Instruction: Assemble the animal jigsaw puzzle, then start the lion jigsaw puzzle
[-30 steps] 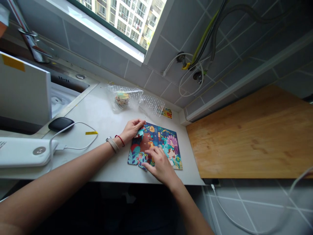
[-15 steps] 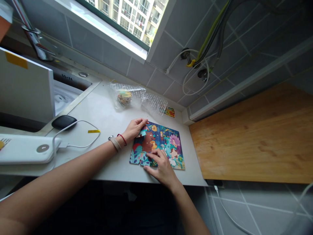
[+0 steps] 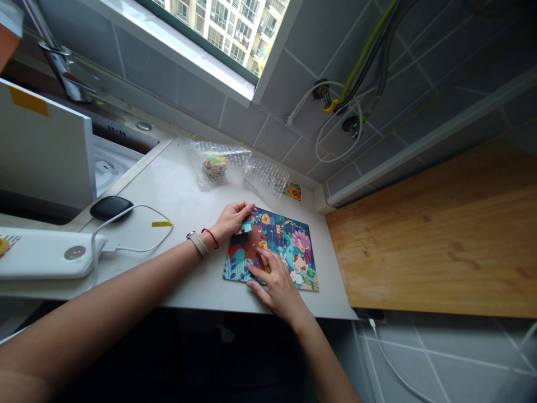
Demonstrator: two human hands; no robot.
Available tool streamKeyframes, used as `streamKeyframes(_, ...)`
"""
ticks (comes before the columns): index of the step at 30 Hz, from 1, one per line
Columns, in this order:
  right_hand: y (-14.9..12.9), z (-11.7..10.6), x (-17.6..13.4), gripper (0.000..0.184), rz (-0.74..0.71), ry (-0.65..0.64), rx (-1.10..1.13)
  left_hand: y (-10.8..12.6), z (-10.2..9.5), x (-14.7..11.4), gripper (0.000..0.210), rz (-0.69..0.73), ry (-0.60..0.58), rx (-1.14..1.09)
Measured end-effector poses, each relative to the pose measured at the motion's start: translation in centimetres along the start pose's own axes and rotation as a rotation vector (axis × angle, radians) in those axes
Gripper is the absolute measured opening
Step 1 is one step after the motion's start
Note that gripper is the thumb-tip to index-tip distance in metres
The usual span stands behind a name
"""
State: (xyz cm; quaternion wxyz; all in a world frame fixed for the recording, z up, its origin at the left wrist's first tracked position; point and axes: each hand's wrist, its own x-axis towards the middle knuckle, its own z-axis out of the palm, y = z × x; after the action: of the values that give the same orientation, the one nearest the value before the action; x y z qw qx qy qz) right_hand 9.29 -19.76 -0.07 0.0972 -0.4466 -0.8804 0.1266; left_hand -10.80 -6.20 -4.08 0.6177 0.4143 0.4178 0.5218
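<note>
A colourful jigsaw puzzle (image 3: 301,262) with forest animals lies on the white counter, its lower-left pieces sitting flush together. At its upper-left corner my left hand (image 3: 233,218) is closed, fingers pinched on the puzzle's edge and covering that corner. A pale blue patch shows just below those fingers; whether it is a separate piece I cannot tell. My right hand (image 3: 277,282) rests over the puzzle's lower middle with fingers spread, the fingertips touching its surface and the thumb near the front edge. Part of the picture is hidden under this hand.
Behind the puzzle lie a clear plastic bag (image 3: 215,167) with stacked pieces, another clear wrapper (image 3: 268,176) and a small picture card (image 3: 292,191). To the left are a white power bank (image 3: 46,254), its cable and a black case (image 3: 111,208). A wooden board (image 3: 428,240) stands right.
The gap in the puzzle's lower-left edge has closed. My right fingers have shifted slightly up and spread a little. My left hand stays at the corner.
</note>
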Motion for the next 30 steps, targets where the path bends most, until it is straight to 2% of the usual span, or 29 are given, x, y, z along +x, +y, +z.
streamKeyframes(4, 0.0, 1.2, -0.5, 0.037, 0.008, 0.051, -0.053, 0.1, 0.0, -0.1, 0.058, -0.002, -0.002, 0.003)
streamKeyframes(9, 0.1, 2.8, -1.4, 0.042, 0.101, 0.097, -0.029, 0.3, 0.0, -0.2, 0.056, -0.016, -0.006, -0.008)
streamKeyframes(13, -0.5, 3.2, -2.0, 0.048, 0.157, 0.049, -0.043, 0.4, 0.0, -0.3, 0.055, -0.029, -0.007, -0.020)
streamKeyframes(17, -1.0, 3.3, -2.3, 0.061, 0.130, -0.027, -0.041, 0.4, 0.1, -0.3, 0.055, -0.048, -0.007, -0.038)
streamKeyframes(21, -0.8, 3.2, -2.2, 0.065, 0.129, -0.038, -0.044, 0.3, 0.0, -0.4, 0.059, -0.031, -0.009, -0.040)
streamKeyframes(25, -0.3, 3.3, -2.0, 0.059, 0.121, 0.018, -0.011, 0.4, 0.0, -0.4, 0.066, -0.027, -0.011, -0.053)
streamKeyframes(30, 0.0, 3.6, -2.0, 0.044, 0.191, 0.187, 0.139, 0.4, 0.0, -0.3, 0.066, -0.015, -0.009, -0.044)
